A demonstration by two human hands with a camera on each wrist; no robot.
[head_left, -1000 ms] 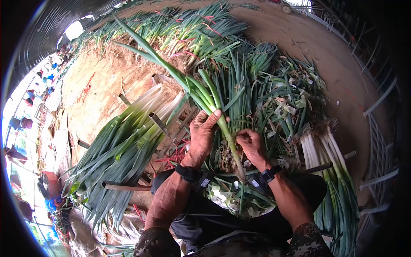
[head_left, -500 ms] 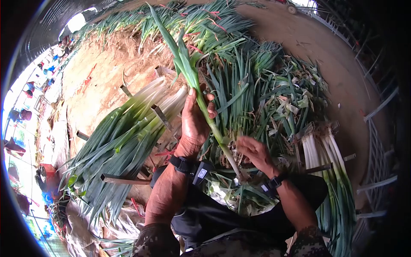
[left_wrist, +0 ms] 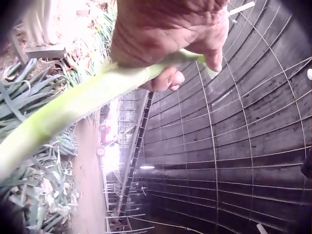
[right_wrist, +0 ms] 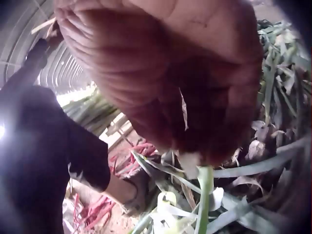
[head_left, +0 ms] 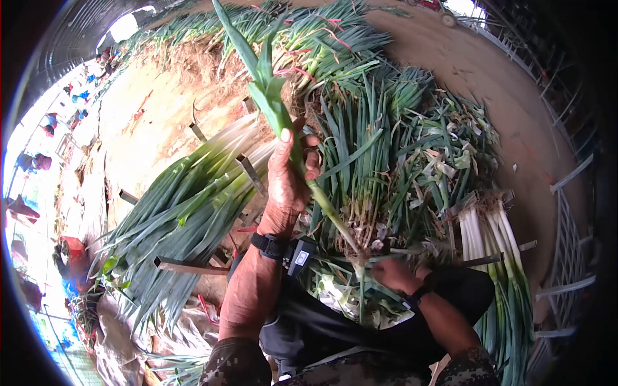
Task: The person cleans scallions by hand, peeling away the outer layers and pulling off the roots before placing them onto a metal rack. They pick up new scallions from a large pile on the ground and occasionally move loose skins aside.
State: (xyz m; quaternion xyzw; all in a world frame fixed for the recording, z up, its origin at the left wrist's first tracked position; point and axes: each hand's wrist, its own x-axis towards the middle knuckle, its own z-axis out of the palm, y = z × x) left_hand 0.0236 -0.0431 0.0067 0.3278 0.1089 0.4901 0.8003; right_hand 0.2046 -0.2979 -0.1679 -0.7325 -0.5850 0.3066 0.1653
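Stalk: I see one long green onion (head_left: 325,206), smooth and round, pale at the root end and splitting into flat dark leaves at the far end. It slants from near centre up to far left, over the heap.
Heaps: a ragged unpeeled heap (head_left: 386,148), with rooty, papery scraps, lies far and right. Clean white-shanked stalks (head_left: 187,212) lie on the left across metal bars (head_left: 187,265), and another bundle (head_left: 496,257) lies at the right.
Room: the bare dirt floor (head_left: 489,71) is at far right; around my hands everything is crowded.
Left hand: the left hand (head_left: 290,183) is wrapped round the stalk's middle, with the thumb over it.
Right hand: the right hand (head_left: 394,273) is blurred and sits near, beside the root end. Its fingertips are bunched, pinching a thin outer leaf (right_wrist: 204,195).
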